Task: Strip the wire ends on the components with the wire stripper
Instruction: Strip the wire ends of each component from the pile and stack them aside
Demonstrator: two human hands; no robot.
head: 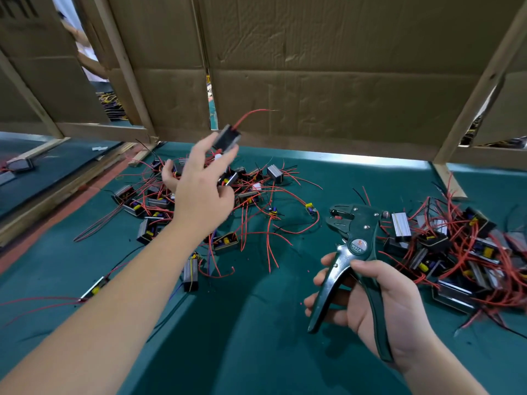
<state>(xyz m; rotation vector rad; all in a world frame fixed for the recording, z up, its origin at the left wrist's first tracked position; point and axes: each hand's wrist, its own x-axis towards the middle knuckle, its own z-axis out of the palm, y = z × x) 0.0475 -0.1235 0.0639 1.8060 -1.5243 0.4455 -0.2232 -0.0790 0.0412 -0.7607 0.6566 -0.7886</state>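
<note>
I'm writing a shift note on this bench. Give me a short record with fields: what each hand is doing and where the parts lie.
left hand: left hand raised, a component at its fingertips, red wire pointing up; grip unclear from blur
right hand: right hand grips the wire stripper by its handles
parts: left pile under the raised hand, right pile beside the stripper
surface: green mat
backdrop: cardboard wall
</note>
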